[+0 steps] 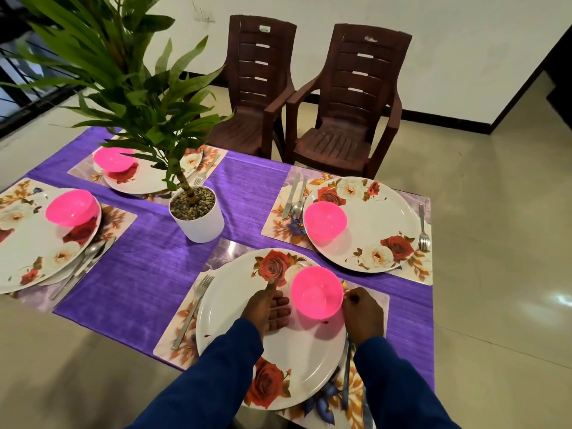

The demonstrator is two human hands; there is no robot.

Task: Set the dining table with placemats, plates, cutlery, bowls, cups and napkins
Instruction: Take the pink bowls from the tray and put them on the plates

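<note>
Pink bowl point(317, 292): thin plastic, probably light and slippery; sits on near plate point(235, 308), right of centre.
Hold: best by rim, both sides.
Left hand point(268, 308): fingers relaxed, holding nothing, beside bowl.
Right hand point(362, 314): curled at bowl's right rim; grip cannot be told.
Worktop point(148, 274): purple cloth.

We count four round white rose-patterned plates point(365, 224), four pink plastic bowls point(317, 292) and four floral rectangular placemats point(173, 345). Three steel forks point(424, 230) show. Far off stand two brown plastic chairs point(343, 97).

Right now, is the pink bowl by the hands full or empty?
Empty: the pink bowl stands upright on the plate, its bare inside showing.
</note>
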